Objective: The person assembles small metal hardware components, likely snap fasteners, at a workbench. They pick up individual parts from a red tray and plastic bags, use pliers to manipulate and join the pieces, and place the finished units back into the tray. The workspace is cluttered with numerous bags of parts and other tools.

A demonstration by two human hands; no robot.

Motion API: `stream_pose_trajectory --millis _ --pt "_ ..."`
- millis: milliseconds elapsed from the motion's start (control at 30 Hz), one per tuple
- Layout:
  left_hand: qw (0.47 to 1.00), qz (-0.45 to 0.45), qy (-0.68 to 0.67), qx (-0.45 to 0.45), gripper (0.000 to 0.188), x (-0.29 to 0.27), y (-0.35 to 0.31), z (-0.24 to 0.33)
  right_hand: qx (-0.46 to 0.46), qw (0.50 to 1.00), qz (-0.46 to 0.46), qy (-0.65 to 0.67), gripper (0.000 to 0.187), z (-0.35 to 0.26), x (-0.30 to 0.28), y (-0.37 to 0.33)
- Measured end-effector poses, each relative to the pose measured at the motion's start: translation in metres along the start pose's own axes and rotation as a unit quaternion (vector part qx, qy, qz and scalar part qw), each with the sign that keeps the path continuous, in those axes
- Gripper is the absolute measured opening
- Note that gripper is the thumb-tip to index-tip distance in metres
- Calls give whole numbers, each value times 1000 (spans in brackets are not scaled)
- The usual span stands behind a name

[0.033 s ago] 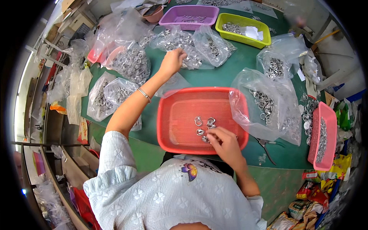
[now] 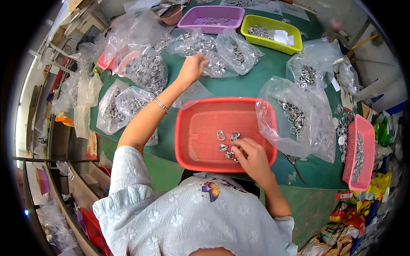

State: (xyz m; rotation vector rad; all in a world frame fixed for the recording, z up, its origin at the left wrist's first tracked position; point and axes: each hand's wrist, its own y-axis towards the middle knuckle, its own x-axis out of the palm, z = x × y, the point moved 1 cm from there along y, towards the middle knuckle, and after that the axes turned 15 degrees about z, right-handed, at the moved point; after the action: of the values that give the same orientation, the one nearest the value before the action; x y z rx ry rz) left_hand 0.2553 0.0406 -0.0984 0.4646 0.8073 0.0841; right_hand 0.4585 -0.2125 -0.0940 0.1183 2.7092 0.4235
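Note:
My left hand [image 2: 194,68] reaches over a clear plastic bag [image 2: 205,45] of silver metal rings at the back. Its fingers are curled together, and what they grip, if anything, is hidden. My right hand [image 2: 253,157] is low over the right half of a red mesh basket [image 2: 200,115], thumb and forefinger apart. Beside its fingertips lie several small groups of linked silver rings, among them an upper left group [image 2: 221,135], an upper right one [image 2: 235,135] and a lower left one [image 2: 223,147]. Another group [image 2: 229,155] sits closest to my thumb.
A ring-filled bag [image 2: 294,115] overlaps the basket's right rim. Pliers [image 2: 294,164] lie near the front edge. A pink basket [image 2: 361,153] stands far right, purple [image 2: 209,17] and yellow-green baskets [image 2: 273,33] at the back. More bags [image 2: 145,72] of rings crowd the left.
My right hand has shifted slightly right, uncovering more of the rings near its thumb. My left hand stays in nearly the same place.

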Motion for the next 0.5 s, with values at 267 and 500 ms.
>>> stream_pose_trajectory --millis 267,500 --pt "970 -99 -167 -144 17 -4 -1 -7 -16 999 -36 -5 16 10 4 68" --pt "937 -110 -297 -151 16 -16 -9 8 55 998 -19 22 21 7 23 98"
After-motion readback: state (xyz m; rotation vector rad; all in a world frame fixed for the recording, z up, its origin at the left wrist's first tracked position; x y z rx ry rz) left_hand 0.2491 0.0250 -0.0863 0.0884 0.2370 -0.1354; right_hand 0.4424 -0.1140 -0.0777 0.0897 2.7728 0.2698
